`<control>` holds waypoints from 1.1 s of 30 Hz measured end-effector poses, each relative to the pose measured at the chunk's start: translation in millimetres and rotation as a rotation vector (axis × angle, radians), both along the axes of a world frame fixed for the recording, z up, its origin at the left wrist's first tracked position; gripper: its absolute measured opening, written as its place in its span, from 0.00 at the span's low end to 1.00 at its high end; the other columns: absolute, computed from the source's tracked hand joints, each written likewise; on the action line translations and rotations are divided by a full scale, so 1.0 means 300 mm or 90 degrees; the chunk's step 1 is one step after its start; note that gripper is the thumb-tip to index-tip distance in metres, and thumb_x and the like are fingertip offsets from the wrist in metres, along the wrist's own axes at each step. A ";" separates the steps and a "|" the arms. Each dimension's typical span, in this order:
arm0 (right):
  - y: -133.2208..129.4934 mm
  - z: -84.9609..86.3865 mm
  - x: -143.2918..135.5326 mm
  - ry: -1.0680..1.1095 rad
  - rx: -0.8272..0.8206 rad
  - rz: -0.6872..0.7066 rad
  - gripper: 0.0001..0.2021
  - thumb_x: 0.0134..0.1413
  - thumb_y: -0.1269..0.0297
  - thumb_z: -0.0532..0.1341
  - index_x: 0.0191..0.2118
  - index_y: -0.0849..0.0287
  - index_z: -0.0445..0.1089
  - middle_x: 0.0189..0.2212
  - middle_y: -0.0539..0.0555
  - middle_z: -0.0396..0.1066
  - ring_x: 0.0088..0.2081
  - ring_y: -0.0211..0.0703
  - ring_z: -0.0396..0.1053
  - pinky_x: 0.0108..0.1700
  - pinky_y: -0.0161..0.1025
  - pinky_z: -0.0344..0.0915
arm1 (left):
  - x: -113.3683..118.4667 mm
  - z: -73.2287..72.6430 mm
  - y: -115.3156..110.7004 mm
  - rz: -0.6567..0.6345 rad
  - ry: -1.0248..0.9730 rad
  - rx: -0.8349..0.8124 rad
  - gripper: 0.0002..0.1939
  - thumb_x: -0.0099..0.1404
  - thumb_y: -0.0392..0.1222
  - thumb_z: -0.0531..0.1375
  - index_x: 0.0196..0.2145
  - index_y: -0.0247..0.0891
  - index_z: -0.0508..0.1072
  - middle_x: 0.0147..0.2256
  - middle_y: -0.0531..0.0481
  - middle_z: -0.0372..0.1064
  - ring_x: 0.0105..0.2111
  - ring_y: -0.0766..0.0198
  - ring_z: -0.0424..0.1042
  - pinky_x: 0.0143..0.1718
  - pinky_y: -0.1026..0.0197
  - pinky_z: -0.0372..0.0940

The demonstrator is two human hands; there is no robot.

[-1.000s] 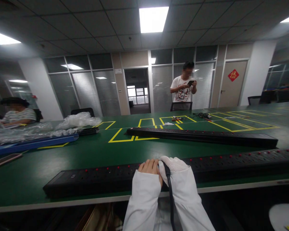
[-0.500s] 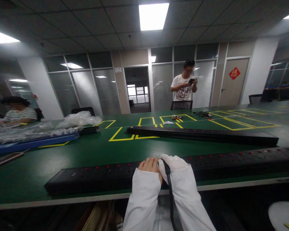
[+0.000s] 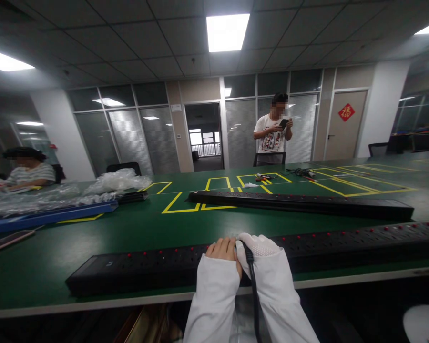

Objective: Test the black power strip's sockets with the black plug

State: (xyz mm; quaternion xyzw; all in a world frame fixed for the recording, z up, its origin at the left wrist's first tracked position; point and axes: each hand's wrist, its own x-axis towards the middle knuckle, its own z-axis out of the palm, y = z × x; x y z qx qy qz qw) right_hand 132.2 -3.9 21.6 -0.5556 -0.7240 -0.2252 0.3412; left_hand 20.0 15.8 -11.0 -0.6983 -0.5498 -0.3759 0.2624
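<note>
A long black power strip (image 3: 139,264) with a row of small red lights or buttons lies along the near edge of the table. My bare left hand (image 3: 222,250) rests on its middle, fingers bent over the top with the fingertips hidden. Right beside it, touching, is my right hand (image 3: 262,247) in a white dotted glove, closed around the end of a black power cord (image 3: 253,286). The cord runs down between my sleeves. Whatever sits at the cord's tip is covered by the hands. Farther back, a second black power strip (image 3: 300,202) lies slightly slanted.
Yellow tape marks cover the green table (image 3: 128,228). Clear plastic wrap (image 3: 117,180) and a blue strip (image 3: 53,216) lie at left, near a phone-like slab (image 3: 10,242). Cables (image 3: 300,172) lie at the back. One person (image 3: 273,133) stands opposite with a phone; another (image 3: 28,171) sits at left.
The view has tilted up slightly, so the scene sits a little lower. Both hands stay in the same place on the power strip, and the cord is still held.
</note>
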 end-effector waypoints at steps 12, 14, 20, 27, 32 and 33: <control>0.005 -0.003 -0.004 0.012 0.007 0.007 0.16 0.57 0.56 0.52 0.45 0.59 0.64 0.43 0.54 0.65 0.40 0.36 0.65 0.42 0.40 0.64 | -0.003 -0.012 0.009 -0.004 -0.002 0.007 0.16 0.59 0.35 0.47 0.43 0.38 0.69 0.40 0.48 0.71 0.40 0.57 0.68 0.39 0.55 0.57; 0.003 -0.003 -0.002 0.013 0.007 0.007 0.16 0.56 0.56 0.52 0.45 0.59 0.64 0.43 0.54 0.65 0.40 0.36 0.65 0.42 0.40 0.64 | -0.001 -0.007 0.006 -0.005 -0.005 -0.012 0.16 0.59 0.35 0.47 0.42 0.38 0.69 0.40 0.47 0.71 0.39 0.57 0.68 0.39 0.54 0.57; 0.000 0.002 0.003 0.017 0.000 0.001 0.15 0.57 0.57 0.52 0.46 0.59 0.64 0.43 0.54 0.65 0.40 0.36 0.65 0.43 0.40 0.64 | 0.004 -0.012 0.008 -0.010 -0.025 0.008 0.17 0.58 0.34 0.47 0.42 0.36 0.69 0.39 0.47 0.72 0.40 0.56 0.68 0.39 0.54 0.58; -0.004 0.008 0.005 0.023 -0.025 0.001 0.15 0.57 0.56 0.52 0.45 0.60 0.64 0.42 0.54 0.65 0.39 0.35 0.65 0.42 0.40 0.64 | 0.001 -0.029 0.020 -0.030 -0.028 0.020 0.17 0.56 0.34 0.48 0.42 0.36 0.68 0.39 0.46 0.71 0.38 0.57 0.68 0.39 0.54 0.58; -0.002 0.016 0.004 0.029 -0.046 -0.003 0.15 0.57 0.56 0.52 0.45 0.60 0.64 0.41 0.53 0.65 0.38 0.35 0.65 0.41 0.39 0.64 | 0.000 -0.044 0.033 -0.019 -0.023 0.039 0.17 0.57 0.34 0.48 0.43 0.35 0.68 0.39 0.46 0.71 0.40 0.55 0.68 0.39 0.54 0.58; -0.002 0.018 0.004 0.029 -0.051 -0.004 0.15 0.57 0.56 0.52 0.44 0.59 0.64 0.41 0.53 0.65 0.38 0.34 0.65 0.41 0.39 0.64 | 0.001 -0.044 0.034 -0.015 -0.021 0.044 0.17 0.57 0.34 0.48 0.42 0.35 0.68 0.39 0.46 0.71 0.39 0.56 0.68 0.38 0.54 0.58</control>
